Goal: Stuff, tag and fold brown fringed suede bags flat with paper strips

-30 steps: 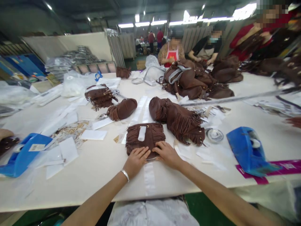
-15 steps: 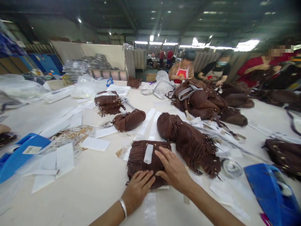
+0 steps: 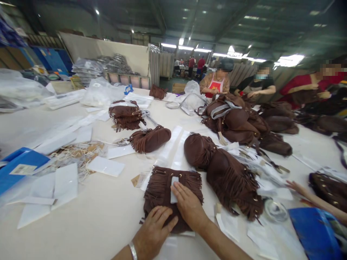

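A dark brown fringed bag (image 3: 159, 187) lies flat on the pale table in front of me. My left hand (image 3: 154, 231), with a silver bracelet at the wrist, rests on the bag's lower left, fingers spread. Across the bag's middle lies my right hand (image 3: 189, 207), fingers stretched out. Its fingertips press on a pale strip (image 3: 174, 189) near the bag's top eyelets.
More brown bags lie ahead (image 3: 150, 139) and to the right (image 3: 233, 180), with a large pile (image 3: 235, 119) behind. Blue holders (image 3: 314, 231) stand at both sides. White cards (image 3: 105, 166) lie left. Another person's hand (image 3: 298, 189) reaches in from the right. People work beyond.
My right hand has moved down and left onto the pale strip. My left hand has shifted slightly down. Another person's arm has come in at the right. The camera view has shifted slightly.
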The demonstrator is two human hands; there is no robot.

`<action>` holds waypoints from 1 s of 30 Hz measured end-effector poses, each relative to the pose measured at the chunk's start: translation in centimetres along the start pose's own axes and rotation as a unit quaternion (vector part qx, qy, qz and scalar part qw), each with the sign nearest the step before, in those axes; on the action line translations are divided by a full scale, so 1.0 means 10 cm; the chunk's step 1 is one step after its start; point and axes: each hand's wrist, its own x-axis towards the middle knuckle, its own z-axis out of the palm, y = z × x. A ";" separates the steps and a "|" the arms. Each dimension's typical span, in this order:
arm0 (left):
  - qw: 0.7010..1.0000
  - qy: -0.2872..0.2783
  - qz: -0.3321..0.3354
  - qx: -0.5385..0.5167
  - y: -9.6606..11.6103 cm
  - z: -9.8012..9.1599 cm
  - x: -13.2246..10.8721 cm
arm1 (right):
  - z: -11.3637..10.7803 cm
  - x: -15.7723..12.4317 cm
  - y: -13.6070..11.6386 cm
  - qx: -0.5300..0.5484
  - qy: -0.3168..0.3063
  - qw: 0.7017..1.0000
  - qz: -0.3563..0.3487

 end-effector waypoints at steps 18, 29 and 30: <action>0.992 -0.048 -0.105 -0.054 -0.03 -0.16 0.36 | -0.28 -0.01 0.03 0.156 -0.030 0.987 0.012; 0.993 -0.080 -0.081 -0.024 -0.04 -0.18 0.39 | -0.70 -0.54 0.06 0.157 0.040 0.972 0.172; 0.993 -0.081 -0.077 -0.020 -0.03 -0.17 0.39 | -0.75 -0.67 0.04 0.150 0.049 0.969 0.191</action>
